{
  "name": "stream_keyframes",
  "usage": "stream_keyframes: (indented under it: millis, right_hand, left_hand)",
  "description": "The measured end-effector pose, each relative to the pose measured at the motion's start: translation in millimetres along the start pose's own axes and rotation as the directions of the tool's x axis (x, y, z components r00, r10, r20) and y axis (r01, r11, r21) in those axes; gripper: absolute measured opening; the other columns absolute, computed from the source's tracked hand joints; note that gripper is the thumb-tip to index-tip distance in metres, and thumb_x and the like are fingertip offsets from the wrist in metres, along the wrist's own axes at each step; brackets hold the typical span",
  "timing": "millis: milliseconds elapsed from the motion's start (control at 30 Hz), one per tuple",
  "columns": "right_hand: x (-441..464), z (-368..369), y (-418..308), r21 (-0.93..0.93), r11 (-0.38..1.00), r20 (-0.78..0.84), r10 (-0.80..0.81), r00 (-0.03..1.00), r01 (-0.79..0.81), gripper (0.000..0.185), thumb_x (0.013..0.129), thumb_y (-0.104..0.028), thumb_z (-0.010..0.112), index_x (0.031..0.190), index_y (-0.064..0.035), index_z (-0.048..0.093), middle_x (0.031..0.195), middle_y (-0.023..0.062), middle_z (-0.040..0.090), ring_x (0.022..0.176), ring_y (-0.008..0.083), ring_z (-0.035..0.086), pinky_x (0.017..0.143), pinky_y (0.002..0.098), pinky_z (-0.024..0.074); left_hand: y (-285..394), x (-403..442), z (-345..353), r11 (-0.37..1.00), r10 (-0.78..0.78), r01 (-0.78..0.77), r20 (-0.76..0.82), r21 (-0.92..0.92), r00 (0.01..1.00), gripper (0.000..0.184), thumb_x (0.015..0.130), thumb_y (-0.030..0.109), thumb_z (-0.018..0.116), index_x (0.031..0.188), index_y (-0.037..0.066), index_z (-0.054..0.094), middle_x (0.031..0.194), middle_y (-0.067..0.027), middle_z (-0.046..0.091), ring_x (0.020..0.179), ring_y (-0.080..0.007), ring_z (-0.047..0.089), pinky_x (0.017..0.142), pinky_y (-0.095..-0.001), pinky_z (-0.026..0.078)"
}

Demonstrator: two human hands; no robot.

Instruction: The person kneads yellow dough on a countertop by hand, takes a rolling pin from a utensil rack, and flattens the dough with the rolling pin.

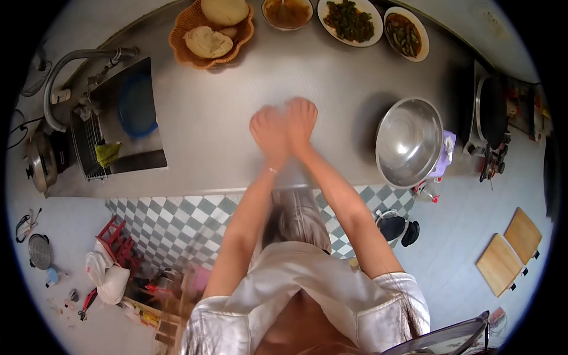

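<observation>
My left hand (270, 131) and my right hand (302, 120) are side by side above the middle of the steel counter (236, 160). Both have their fingers curled under with the knuckles facing away from me, and motion blurs them, the left more. Whatever may be inside the fingers is hidden. The inner edges of the hands meet or nearly meet. Beyond them at the back stands a woven basket (179, 40) with pale round breads (208, 42). A large steel bowl (408, 142) is to the right of my hands.
Along the back edge are a bowl of brown sauce (288, 12), a plate of green food (350, 21) and an oval dish (407, 34). At left is a sink with a blue basin (137, 106) and a faucet (56, 89). A black pan (491, 112) sits far right.
</observation>
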State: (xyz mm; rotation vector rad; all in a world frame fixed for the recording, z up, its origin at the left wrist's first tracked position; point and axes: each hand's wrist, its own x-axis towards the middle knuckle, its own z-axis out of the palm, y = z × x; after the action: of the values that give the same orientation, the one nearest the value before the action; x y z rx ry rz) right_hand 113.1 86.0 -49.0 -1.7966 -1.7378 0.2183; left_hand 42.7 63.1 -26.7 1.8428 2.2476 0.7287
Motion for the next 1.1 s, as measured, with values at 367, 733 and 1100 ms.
stream_keyframes:
  millis: [367, 733, 1100]
  right_hand:
    - [-65, -44, 36, 0.413, 0.626, 0.347, 0.563, 0.750, -0.662, 0.036, 0.098, -0.026, 0.040, 0.112, 0.0028, 0.057, 0.105, 0.0110, 0.061, 0.097, 0.0208, 0.059, 0.088, 0.0311, 0.0455]
    - [-10, -35, 0, 0.511, 0.627, 0.501, 0.339, 0.797, -0.588, 0.029, 0.092, -0.023, 0.046, 0.087, -0.0014, 0.065, 0.081, 0.0079, 0.065, 0.075, 0.0171, 0.060, 0.071, 0.0299, 0.0466]
    - [-41, -50, -55, 0.261, 0.965, -0.027, 0.047, 0.999, -0.038, 0.020, 0.088, -0.021, 0.049, 0.081, -0.0049, 0.060, 0.084, 0.0138, 0.058, 0.085, 0.0342, 0.055, 0.073, 0.0460, 0.0406]
  left_hand:
    - [-42, 2, -58, 0.917, -0.016, 0.187, 0.437, -0.352, 0.899, 0.034, 0.096, 0.021, 0.044, 0.117, -0.002, 0.056, 0.111, -0.0194, 0.058, 0.104, -0.0343, 0.055, 0.091, -0.0405, 0.043]
    - [-45, -6, -57, 0.887, -0.027, 0.181, 0.344, -0.425, 0.939, 0.027, 0.091, 0.020, 0.047, 0.089, -0.002, 0.063, 0.091, -0.0171, 0.065, 0.084, -0.0321, 0.060, 0.075, -0.0397, 0.048]
    - [-10, -26, -41, 0.585, -0.276, 0.365, 0.245, -0.724, 0.929, 0.026, 0.099, 0.021, 0.042, 0.103, 0.001, 0.057, 0.078, -0.0063, 0.063, 0.072, -0.0153, 0.056, 0.072, -0.0293, 0.046]
